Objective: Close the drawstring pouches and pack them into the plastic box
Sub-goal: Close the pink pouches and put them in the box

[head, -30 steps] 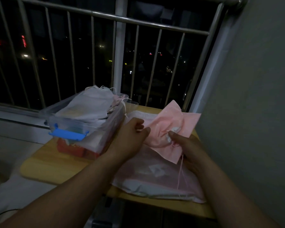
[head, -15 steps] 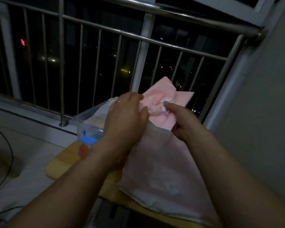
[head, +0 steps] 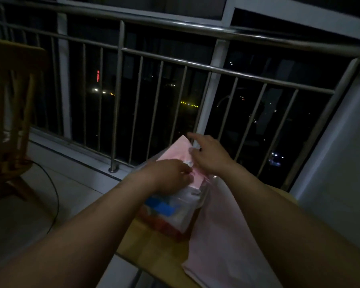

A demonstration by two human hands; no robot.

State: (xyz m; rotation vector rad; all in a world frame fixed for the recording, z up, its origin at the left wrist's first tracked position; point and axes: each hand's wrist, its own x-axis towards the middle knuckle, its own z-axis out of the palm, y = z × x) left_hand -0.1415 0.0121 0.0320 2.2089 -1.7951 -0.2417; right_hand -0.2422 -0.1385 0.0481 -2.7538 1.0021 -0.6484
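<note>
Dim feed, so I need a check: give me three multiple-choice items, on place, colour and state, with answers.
1. The plastic box stands on: A the floor; B the wooden table; C a chair.
2. Its latch is: A blue; B green; C yellow.
3. The pink drawstring pouch is: A flat on the table; B held up over the box; C hung on the railing.
1 B: tabletop shows under it. 2 A: blue clip on its front. 3 B: left hand and right hand are on it above the box.

A pink pouch (head: 180,151), neck gathered, lies tilted atop the full, clear plastic box (head: 184,217).
</note>
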